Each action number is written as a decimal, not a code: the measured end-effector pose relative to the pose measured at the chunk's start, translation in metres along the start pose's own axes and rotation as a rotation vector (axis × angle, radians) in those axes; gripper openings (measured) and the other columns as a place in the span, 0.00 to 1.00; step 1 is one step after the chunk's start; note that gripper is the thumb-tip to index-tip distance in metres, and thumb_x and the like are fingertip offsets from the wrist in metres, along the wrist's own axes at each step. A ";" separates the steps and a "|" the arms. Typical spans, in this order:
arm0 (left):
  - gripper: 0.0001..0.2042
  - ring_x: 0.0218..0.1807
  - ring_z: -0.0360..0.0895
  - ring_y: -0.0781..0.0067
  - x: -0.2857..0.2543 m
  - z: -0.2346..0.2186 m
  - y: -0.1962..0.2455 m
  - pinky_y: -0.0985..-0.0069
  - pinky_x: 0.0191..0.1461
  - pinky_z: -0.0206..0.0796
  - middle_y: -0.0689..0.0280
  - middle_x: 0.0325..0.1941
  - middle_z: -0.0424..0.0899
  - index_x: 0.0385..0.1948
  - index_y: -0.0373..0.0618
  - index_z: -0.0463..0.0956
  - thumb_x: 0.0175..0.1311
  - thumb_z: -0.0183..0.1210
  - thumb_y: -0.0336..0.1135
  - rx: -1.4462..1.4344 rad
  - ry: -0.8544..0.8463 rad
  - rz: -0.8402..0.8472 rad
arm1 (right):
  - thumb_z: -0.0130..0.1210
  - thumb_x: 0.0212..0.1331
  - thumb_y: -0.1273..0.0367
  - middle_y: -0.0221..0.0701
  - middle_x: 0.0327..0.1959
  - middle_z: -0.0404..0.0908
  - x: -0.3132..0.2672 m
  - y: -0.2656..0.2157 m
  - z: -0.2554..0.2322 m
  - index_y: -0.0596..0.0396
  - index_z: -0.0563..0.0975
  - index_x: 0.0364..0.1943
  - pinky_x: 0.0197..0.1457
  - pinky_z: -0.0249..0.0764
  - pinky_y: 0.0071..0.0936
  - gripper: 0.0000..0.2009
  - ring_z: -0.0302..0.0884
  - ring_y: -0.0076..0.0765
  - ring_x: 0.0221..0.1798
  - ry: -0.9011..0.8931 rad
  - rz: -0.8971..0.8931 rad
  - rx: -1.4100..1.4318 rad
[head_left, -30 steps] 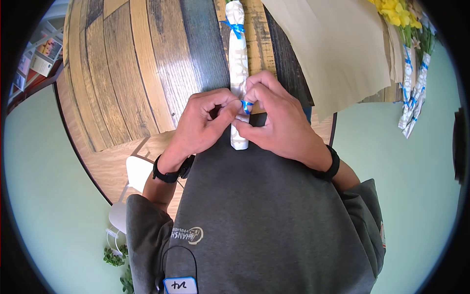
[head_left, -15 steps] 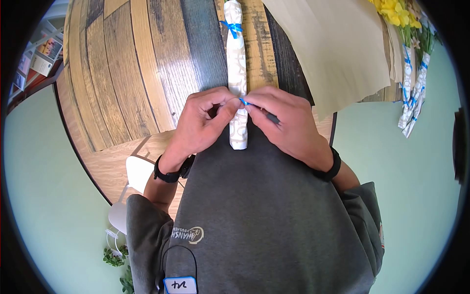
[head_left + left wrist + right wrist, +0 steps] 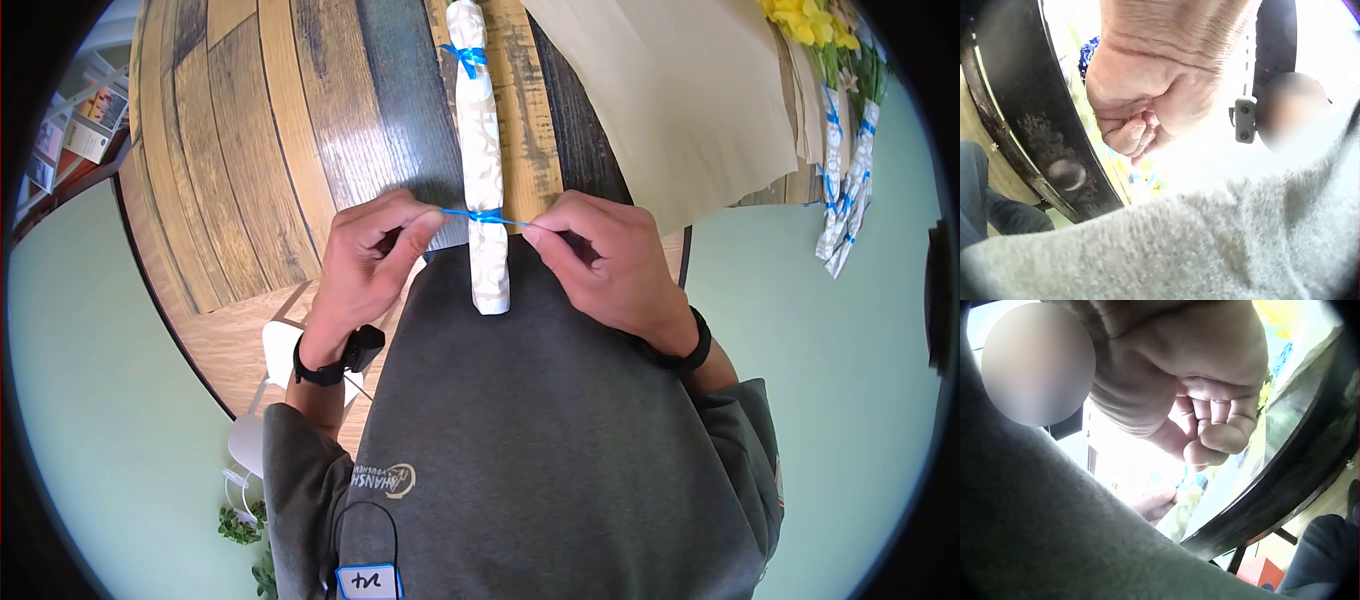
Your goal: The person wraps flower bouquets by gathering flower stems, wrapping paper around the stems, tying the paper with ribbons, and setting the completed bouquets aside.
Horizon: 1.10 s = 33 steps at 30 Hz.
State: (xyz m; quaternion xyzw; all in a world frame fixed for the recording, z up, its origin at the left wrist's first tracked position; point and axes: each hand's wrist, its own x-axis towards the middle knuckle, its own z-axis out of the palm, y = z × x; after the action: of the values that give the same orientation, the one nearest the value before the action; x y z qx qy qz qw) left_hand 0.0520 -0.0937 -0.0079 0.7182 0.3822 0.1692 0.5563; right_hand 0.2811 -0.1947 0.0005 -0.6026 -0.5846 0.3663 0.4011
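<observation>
A slim bundle in white patterned paper [image 3: 482, 140] lies lengthwise from the table toward the person's front, its lower end over the dark shirt. Around its upper part is a tied blue ribbon bow [image 3: 468, 58]. Lower down, a second blue ribbon [image 3: 486, 216] crosses the paper with a knot in the middle. My left hand [image 3: 365, 255] pinches one ribbon end between thumb and forefinger, left of the bundle. On the opposite side my right hand [image 3: 612, 258] pinches the other end. Both ends stretch out straight. In the wrist views the left hand [image 3: 1154, 81] and right hand [image 3: 1210, 381] show curled fingers.
Under the bundle is a wooden plank table [image 3: 250, 140]. A large sheet of brown paper [image 3: 680, 110] covers its right part. Farther right are wrapped bundles [image 3: 855, 190] with blue ribbons and yellow flowers [image 3: 805, 22]. A white chair [image 3: 285, 350] stands below the table's left edge.
Both hands were close together over the ribbon at the bundle. They have moved apart to either side, drawing the ribbon ends out straight with the knot on the paper.
</observation>
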 end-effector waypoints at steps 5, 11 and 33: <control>0.05 0.23 0.64 0.76 -0.008 -0.007 0.004 0.75 0.27 0.55 0.65 0.21 0.72 0.32 0.35 0.80 0.66 0.59 0.26 0.116 0.030 -0.039 | 0.60 0.58 0.77 0.32 0.22 0.78 -0.006 0.002 -0.008 0.58 0.78 0.28 0.22 0.64 0.26 0.03 0.71 0.29 0.19 -0.044 0.136 0.047; 0.05 0.24 0.67 0.73 -0.017 0.005 0.001 0.75 0.29 0.59 0.64 0.21 0.73 0.32 0.34 0.80 0.66 0.59 0.27 0.163 0.067 -0.021 | 0.60 0.59 0.76 0.29 0.22 0.81 -0.012 0.010 -0.012 0.59 0.79 0.30 0.22 0.65 0.25 0.02 0.71 0.22 0.18 -0.051 0.279 0.104; 0.07 0.35 0.80 0.77 0.019 0.036 0.007 0.80 0.37 0.75 0.58 0.46 0.84 0.41 0.34 0.83 0.69 0.57 0.24 -0.383 -0.113 0.089 | 0.56 0.67 0.74 0.32 0.47 0.76 0.019 0.021 0.000 0.63 0.79 0.40 0.39 0.72 0.17 0.05 0.75 0.17 0.38 -0.107 0.066 0.718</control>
State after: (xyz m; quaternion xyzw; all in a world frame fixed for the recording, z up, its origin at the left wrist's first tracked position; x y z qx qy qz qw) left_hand 0.0907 -0.1045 -0.0160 0.6238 0.2792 0.2228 0.6952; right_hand 0.2909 -0.1760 -0.0181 -0.4218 -0.4190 0.5919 0.5441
